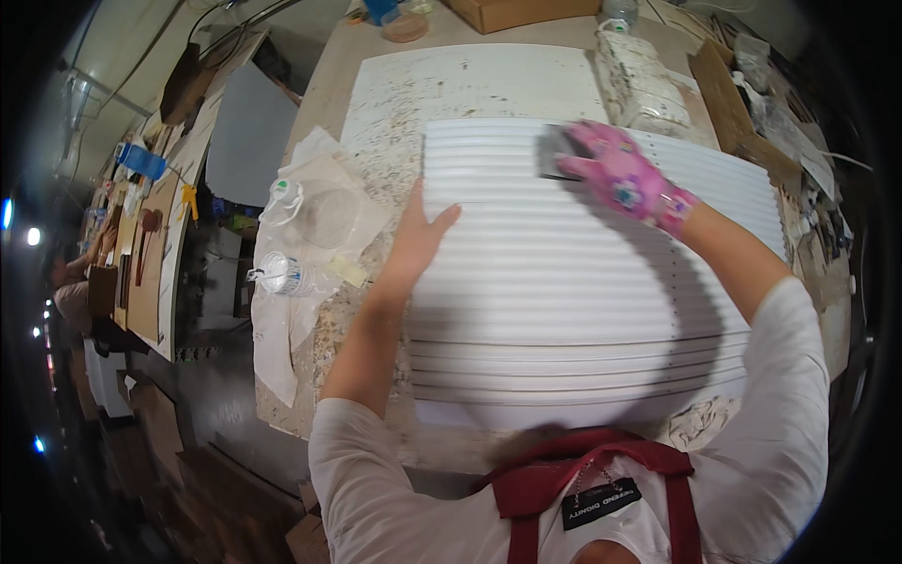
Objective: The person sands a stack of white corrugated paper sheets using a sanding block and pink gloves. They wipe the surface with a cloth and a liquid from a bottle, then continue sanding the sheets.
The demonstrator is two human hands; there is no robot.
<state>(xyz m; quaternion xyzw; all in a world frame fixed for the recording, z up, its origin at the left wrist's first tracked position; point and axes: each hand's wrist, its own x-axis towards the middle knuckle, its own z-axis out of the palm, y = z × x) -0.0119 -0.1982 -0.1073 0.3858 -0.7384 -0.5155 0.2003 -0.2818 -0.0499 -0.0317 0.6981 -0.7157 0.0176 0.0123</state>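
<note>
A stack of white ribbed panels [545,273] lies on the table before me. My left hand [425,235] is bare and rests against the stack's left edge, its thumb out over the top panel and its fingers stretched along the side. On my right hand [615,169] is a pink flowered glove. Its fingers are closed on a dark grey flat block [556,158], which is against the far part of the top panel. Motion blurs the block, so its exact kind does not show.
Left of the stack, clear plastic sheeting [277,352] carries a small white tub [279,274] and a white bottle [285,193]. A plaster-crusted white block [641,80] stands behind at right, beside a cardboard box [742,117]. Another person [75,291] sits at a far-left bench.
</note>
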